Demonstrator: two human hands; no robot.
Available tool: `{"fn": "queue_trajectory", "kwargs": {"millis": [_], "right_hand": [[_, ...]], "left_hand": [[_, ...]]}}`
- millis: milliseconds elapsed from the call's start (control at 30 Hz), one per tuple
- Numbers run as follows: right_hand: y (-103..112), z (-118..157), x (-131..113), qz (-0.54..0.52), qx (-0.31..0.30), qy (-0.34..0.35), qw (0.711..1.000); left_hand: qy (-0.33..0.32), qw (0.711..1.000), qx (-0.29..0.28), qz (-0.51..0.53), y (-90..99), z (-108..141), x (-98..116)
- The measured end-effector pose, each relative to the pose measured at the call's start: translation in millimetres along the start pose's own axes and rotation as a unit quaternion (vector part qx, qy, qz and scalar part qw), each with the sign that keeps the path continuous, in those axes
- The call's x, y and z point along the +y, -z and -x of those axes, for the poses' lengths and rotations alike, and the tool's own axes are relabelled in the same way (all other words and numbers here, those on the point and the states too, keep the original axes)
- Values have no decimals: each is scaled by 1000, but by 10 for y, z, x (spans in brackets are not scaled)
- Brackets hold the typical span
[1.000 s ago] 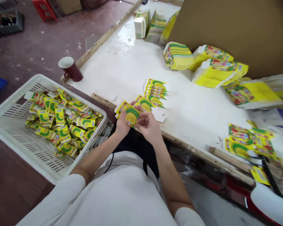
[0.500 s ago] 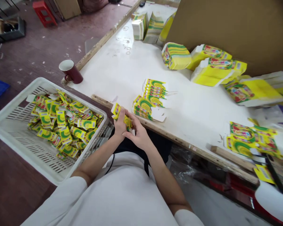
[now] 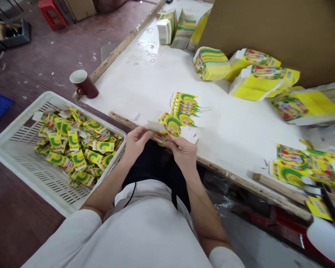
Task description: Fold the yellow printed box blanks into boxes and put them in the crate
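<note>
A yellow and green printed carton (image 3: 160, 137) is stretched between my two hands at the table's front edge. My left hand (image 3: 138, 141) pinches its left end, where a pale flap shows. At the right end, my right hand (image 3: 183, 149) grips it between thumb and fingers. Just behind the carton lies a fanned pile of flat cartons (image 3: 171, 124), with a second overlapping row (image 3: 185, 104) beyond it. To my left, a white plastic basket (image 3: 19, 163) holds many small yellow cartons (image 3: 78, 160).
A maroon mug (image 3: 86, 87) stands at the table's left corner. Bundled carton stacks (image 3: 212, 65) line the back beside a brown board (image 3: 273, 33). More flat cartons (image 3: 292, 163) and a wooden strip (image 3: 279, 189) lie at the right. A red stool (image 3: 53, 15) is on the floor.
My hands have moved apart, the right one going right. The small carton between them is gone from view, and a flat, wider carton is now held there.
</note>
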State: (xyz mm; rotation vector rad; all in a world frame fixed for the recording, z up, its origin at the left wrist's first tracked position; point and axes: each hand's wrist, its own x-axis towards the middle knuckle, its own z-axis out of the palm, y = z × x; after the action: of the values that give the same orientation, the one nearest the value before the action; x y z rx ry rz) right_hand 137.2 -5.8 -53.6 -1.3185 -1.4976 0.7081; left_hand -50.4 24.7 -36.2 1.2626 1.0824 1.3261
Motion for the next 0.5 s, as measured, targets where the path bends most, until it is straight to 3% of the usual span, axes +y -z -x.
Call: {"fn": "queue_trajectory", "kwargs": {"millis": [67, 133, 267, 333, 400, 433, 500], "right_hand": [[78, -5, -49, 122, 2, 68, 990], [118, 13, -125, 194, -20, 127, 972], [130, 110, -310, 180, -71, 188, 963], [133, 155, -372, 160, -14, 154, 975], [121, 182, -390, 102, 60, 85, 989], [103, 188, -383, 51, 77, 47, 995], [43, 188, -348, -69, 47, -22, 996]], "left_hand": [[-84, 992, -18, -93, 113, -14, 223], [-135, 962, -82, -224, 168, 4, 440], [-52, 886, -259, -380, 93, 95, 596], [-23, 886, -252, -388, 29, 137, 545], [-39, 903, -197, -380, -24, 174, 475], [-56, 909, -174, -374, -45, 192, 447], [-91, 912, -160, -366, -82, 225, 411]]}}
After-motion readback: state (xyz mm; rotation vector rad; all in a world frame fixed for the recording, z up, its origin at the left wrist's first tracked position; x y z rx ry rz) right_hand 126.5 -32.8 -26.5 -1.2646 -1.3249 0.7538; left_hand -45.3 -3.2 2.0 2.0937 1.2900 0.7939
